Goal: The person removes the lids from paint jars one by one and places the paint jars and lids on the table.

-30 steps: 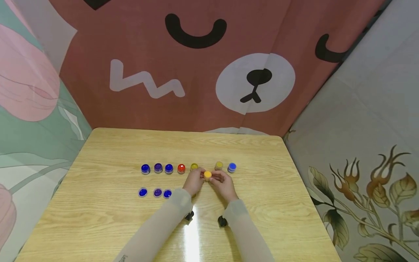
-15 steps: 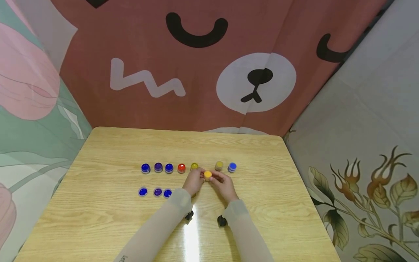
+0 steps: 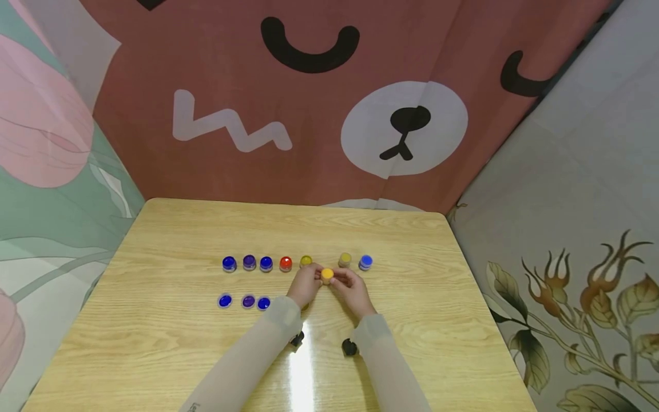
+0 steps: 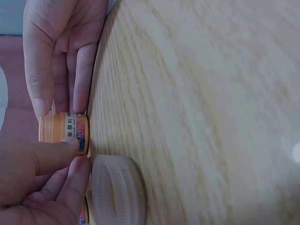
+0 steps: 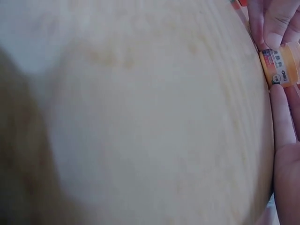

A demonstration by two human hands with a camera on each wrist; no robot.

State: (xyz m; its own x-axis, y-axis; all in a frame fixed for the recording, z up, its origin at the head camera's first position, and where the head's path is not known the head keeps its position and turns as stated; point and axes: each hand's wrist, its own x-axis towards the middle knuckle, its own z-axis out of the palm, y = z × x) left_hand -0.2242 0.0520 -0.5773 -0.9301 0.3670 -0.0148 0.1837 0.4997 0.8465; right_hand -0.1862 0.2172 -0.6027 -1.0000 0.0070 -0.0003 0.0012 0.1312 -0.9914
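Note:
An orange paint jar (image 3: 326,276) with its orange cap on stands upright between my two hands, low over the table or on it. My left hand (image 3: 306,285) pinches its labelled side, the thumb (image 4: 58,154) lying across the label in the left wrist view. From the other side my right hand (image 3: 354,290) holds the jar, its thumb up at the cap and a straight finger (image 5: 282,115) against the jar's side in the right wrist view. Close to the left hand is a translucent ribbed lid (image 4: 119,187). My left forearm hides part of the table.
Left of my hands runs a row with blue (image 3: 229,264), purple (image 3: 249,262), blue (image 3: 265,264), red (image 3: 285,264) and yellow (image 3: 306,261) jars. Nearer lie lids (image 3: 225,300). Beyond my right hand stand a yellow jar (image 3: 345,260) and a blue jar (image 3: 365,262).

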